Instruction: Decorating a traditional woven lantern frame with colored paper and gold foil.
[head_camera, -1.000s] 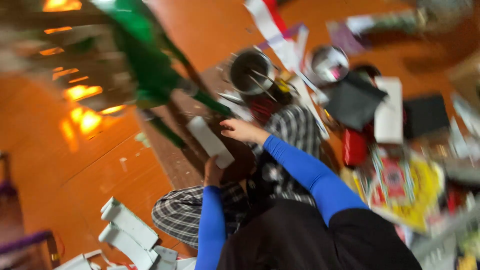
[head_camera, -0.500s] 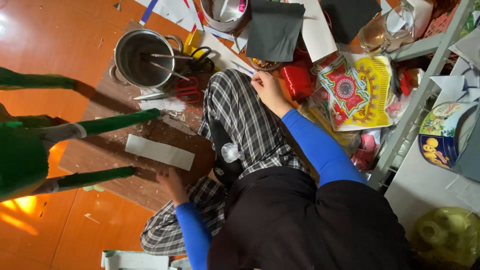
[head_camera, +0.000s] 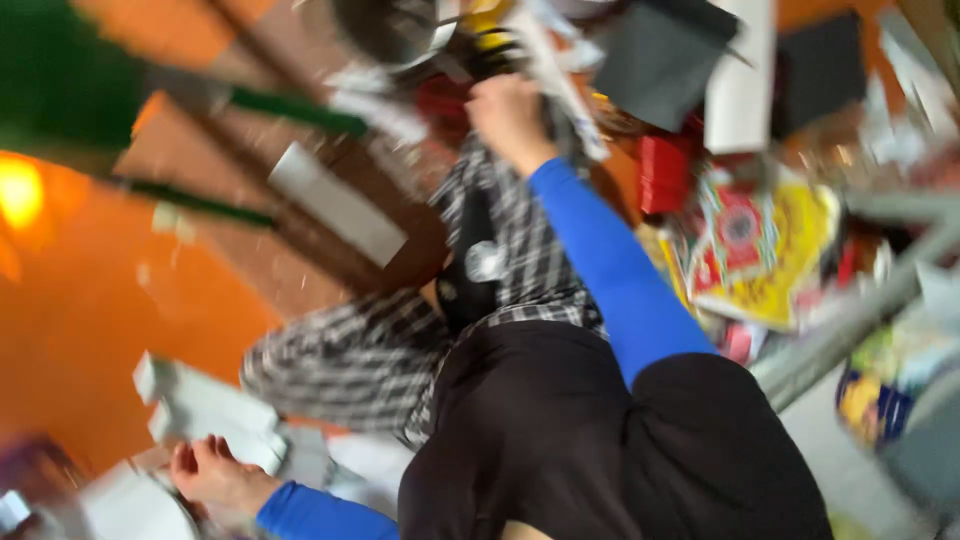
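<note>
Left hand (head_camera: 212, 472) lay spread on stacked white blocks (head_camera: 205, 408); right hand (head_camera: 508, 118), grip blurred beyond telling, reached forward into clutter.

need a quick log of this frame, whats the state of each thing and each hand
left hand: fingers spread, reaching to the stack of white foam blocks, grip unclear
right hand: closed, among clutter by the blurred long white strip, hold unclear
white rectangular slab: lying flat on the brown board, untouched
round metal pot: upright, contents blurred
dark grey square sheet: lying flat atop the clutter
</note>
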